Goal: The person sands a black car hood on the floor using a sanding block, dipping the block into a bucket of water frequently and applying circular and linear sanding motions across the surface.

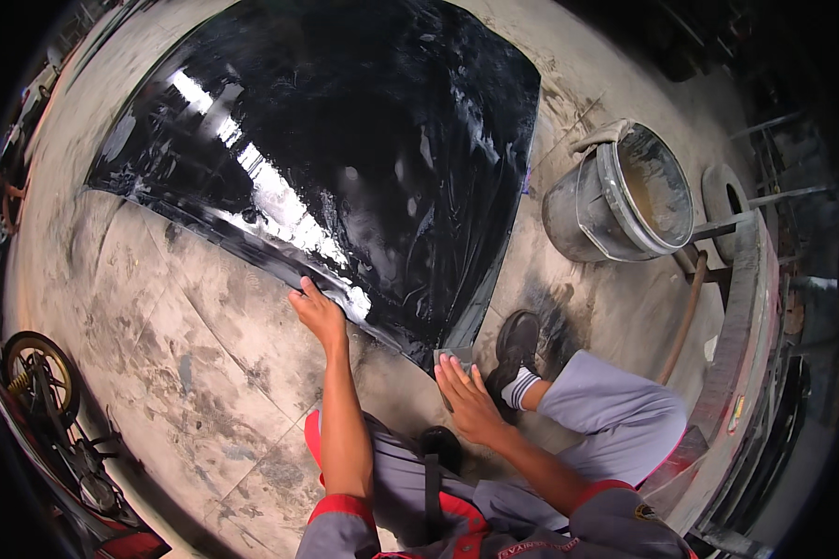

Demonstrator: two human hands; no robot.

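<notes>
A glossy black car hood (pixel 373 214), wet and streaked with bright reflections, lies on the floor in front of me. At its near edge is my left hand (pixel 323 319), closed on the rim, with some of its fingers hidden. My right hand (pixel 468 402) is at the hood's near right corner. Its fingers lie close together over a small grey sheet that looks like sandpaper (pixel 459 354), pressing it against the corner.
A dirty bucket (pixel 569 212) of cloudy water stands right of the hood, a rag (pixel 600 136) over its rim. Farther right are a tyre (pixel 718 194) and a metal frame (pixel 746 289). A motorcycle (pixel 65 438) is at lower left. My shoe (pixel 518 347) is near the hood's corner.
</notes>
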